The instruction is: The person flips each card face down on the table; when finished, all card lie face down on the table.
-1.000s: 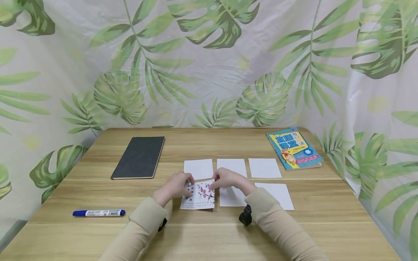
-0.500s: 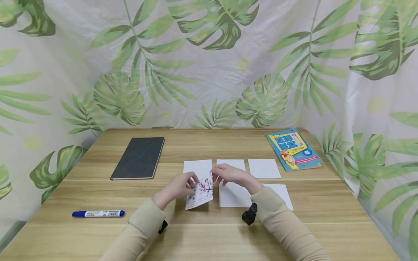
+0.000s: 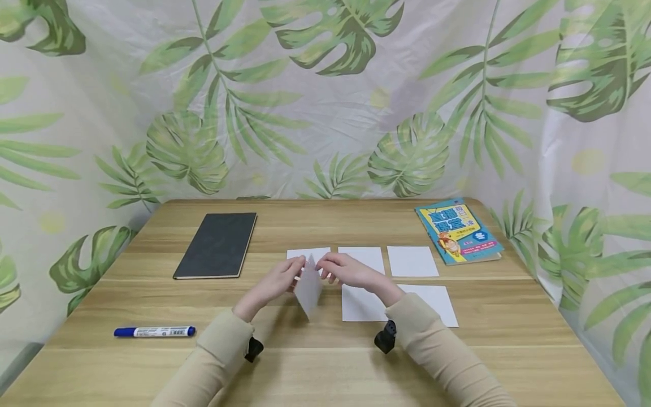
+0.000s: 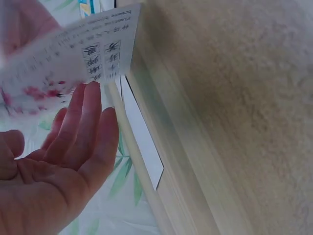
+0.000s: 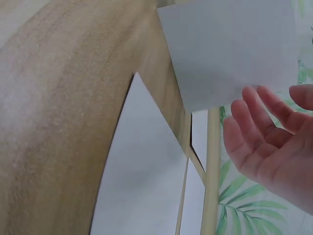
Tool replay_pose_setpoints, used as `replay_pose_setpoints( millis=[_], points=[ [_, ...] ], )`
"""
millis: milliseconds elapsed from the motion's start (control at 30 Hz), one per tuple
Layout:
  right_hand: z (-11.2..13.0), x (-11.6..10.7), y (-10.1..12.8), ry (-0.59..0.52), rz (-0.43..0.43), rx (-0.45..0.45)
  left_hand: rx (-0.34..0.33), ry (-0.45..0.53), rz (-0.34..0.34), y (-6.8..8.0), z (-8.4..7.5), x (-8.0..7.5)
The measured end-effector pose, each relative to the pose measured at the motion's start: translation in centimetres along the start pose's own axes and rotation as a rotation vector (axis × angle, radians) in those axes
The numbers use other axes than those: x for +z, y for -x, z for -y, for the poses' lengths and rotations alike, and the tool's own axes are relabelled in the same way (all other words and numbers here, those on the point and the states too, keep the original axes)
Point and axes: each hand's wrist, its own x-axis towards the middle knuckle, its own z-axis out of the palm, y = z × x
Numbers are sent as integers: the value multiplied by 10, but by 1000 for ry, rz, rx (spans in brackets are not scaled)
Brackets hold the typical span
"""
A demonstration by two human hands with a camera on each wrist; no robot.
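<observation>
A square card [image 3: 308,291], printed with a pink blossom branch and writing, stands on edge between my hands in the head view. My left hand [image 3: 274,281] holds it from the left, fingertips at its far edge. In the left wrist view, the fingers [image 4: 93,98] overlap the printed side [image 4: 41,90]. From the right, my right hand [image 3: 351,272] holds the same card near its top. The right wrist view shows those fingers [image 5: 252,100] at the edge of the plain back [image 5: 225,54].
Several white cards lie face down: one [image 3: 412,261] at the far right and others around it. A black notebook [image 3: 216,246] lies at the back left, a blue marker [image 3: 155,332] at the front left, and a colourful book [image 3: 458,232] at the back right.
The card has risen from the table, where its printed face showed, and turned on edge. The hands have moved closer together around it.
</observation>
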Motion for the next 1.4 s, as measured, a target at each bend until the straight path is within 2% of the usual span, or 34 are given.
replay_pose_setpoints(
  millis=[233,367,600,733,833,967,1200,1400],
  points=[
    [-5,7,-4,114,-7,-70,-66,75,-20,3,-4,-4],
    [-8,11,-6,228,-17,-100,-86,46,-68,5,-1,-6],
    [-9,20,-6,372,21,-96,-72,-177,-202,3,10,-10],
    [-10,24,-6,472,-3,-71,-79,-327,-234,2,13,-9],
    [-11,27,-6,546,-30,-42,-99,-437,-232,3,9,-7],
    [-9,28,-4,628,-53,-20,-142,-537,-210,5,6,-3],
    [-7,28,0,692,-55,13,-150,-638,-179,7,8,-2],
    [-7,29,1,710,-71,9,-166,-667,-127,10,5,1]
  ],
)
